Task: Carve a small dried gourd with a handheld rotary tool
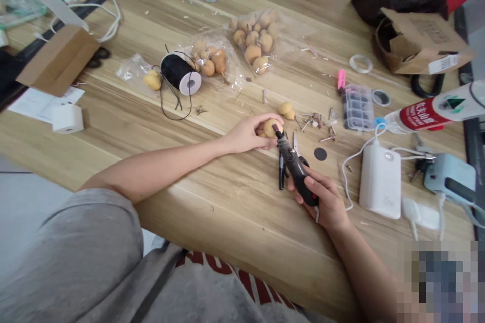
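Note:
My left hand (245, 133) is closed around a small tan gourd (269, 129) just above the wooden table. My right hand (326, 196) grips a dark handheld rotary tool (294, 164), its brownish sanding tip at the gourd's surface; whether it presses on it I cannot tell. Another small gourd (287, 110) lies just beyond my left hand. A black marker (281, 169) and scissors (296, 144) lie partly hidden under the tool. To the right are scattered small rotary bits (312, 122) and a black disc (320, 154).
Bags of gourds (257, 40) and a black cord spool (180, 73) lie farther back. On the right are a clear compartment box (358, 107), a bottle (428, 113), a white power bank (380, 180) with cables and a torn cardboard box (420, 43). A brown carton (58, 60) stands left.

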A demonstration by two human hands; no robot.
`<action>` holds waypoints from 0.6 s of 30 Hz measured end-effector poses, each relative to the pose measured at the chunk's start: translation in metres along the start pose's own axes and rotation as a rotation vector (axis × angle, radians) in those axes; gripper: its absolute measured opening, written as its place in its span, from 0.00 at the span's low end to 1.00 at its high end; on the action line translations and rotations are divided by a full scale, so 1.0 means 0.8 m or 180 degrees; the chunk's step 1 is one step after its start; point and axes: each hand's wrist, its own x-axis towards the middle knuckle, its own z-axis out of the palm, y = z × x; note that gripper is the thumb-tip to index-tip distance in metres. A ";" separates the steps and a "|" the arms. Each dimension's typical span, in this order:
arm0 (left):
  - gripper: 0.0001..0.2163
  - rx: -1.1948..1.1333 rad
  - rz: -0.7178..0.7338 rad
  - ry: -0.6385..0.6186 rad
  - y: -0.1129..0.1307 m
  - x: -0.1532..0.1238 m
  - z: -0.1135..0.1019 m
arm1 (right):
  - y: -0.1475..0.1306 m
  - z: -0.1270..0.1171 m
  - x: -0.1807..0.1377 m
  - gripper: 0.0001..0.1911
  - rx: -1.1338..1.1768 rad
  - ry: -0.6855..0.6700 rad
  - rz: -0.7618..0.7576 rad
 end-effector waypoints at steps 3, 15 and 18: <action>0.20 -0.0012 -0.0004 -0.0015 -0.001 0.000 -0.001 | -0.001 0.000 0.000 0.15 -0.0148 -0.0076 0.0025; 0.21 -0.0040 -0.0030 0.0015 -0.001 -0.001 0.000 | -0.001 -0.001 0.000 0.15 -0.0076 -0.0124 0.0038; 0.20 0.0014 0.0017 0.0018 0.000 -0.001 0.000 | 0.001 0.001 0.000 0.16 0.0076 0.0034 -0.0008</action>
